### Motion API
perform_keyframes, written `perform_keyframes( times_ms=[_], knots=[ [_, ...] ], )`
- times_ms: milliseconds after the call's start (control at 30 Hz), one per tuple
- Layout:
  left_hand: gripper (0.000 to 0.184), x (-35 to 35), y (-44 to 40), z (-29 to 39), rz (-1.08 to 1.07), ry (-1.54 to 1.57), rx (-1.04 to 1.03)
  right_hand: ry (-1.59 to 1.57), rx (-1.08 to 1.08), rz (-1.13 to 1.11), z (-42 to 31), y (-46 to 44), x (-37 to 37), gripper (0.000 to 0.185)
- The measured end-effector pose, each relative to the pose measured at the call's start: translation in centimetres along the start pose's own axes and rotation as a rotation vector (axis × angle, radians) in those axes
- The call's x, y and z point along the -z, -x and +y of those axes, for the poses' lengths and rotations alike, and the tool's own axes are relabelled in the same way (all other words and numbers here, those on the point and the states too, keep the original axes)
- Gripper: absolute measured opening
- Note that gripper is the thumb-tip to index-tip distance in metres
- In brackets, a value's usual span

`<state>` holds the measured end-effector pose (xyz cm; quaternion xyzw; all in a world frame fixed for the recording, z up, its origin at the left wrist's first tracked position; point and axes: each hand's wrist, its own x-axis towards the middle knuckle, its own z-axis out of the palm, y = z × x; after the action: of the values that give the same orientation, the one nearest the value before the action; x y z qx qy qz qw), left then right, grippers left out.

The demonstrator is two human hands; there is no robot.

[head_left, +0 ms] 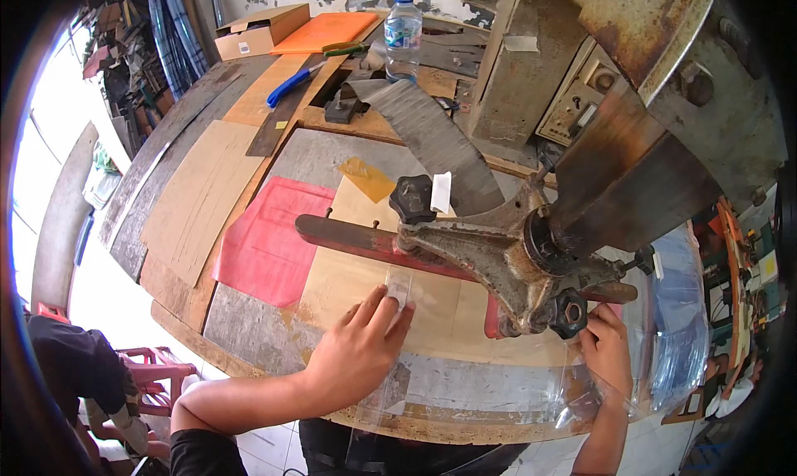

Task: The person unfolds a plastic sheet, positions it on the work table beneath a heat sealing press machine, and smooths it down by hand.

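Below the long bar of a metal press (pixel 498 264), my left hand (pixel 359 351) rests with bent fingers on a clear plastic sheet (pixel 432 389) over a tan board (pixel 423 310). Its fingertips touch the plastic near the bar. My right hand (pixel 606 351) is beside the black knob (pixel 569 312) at the press's right end, fingers curled at the edge of the clear plastic; what they hold is partly hidden. A red sheet (pixel 274 235) lies left of the board.
Behind are a water bottle (pixel 403 40), a blue-handled cutter (pixel 290 86), green-handled pliers (pixel 344 49), a cardboard box (pixel 261 32) and an orange folder (pixel 324 33). Stacked clear plastic (pixel 681 327) lies at right. Another person (pixel 83 368) is at lower left.
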<state>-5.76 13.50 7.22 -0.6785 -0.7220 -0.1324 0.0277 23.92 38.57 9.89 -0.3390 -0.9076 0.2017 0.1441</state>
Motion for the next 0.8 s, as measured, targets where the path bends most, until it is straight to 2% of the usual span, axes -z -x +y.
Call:
perform_keyframes(
  times_ms=[800],
  knots=[
    [0.050, -0.34, 0.07, -0.04, 0.032, -0.013, -0.005, 0.008, -0.054, -0.011, -0.39, -0.01, 0.04, 0.046]
  ],
)
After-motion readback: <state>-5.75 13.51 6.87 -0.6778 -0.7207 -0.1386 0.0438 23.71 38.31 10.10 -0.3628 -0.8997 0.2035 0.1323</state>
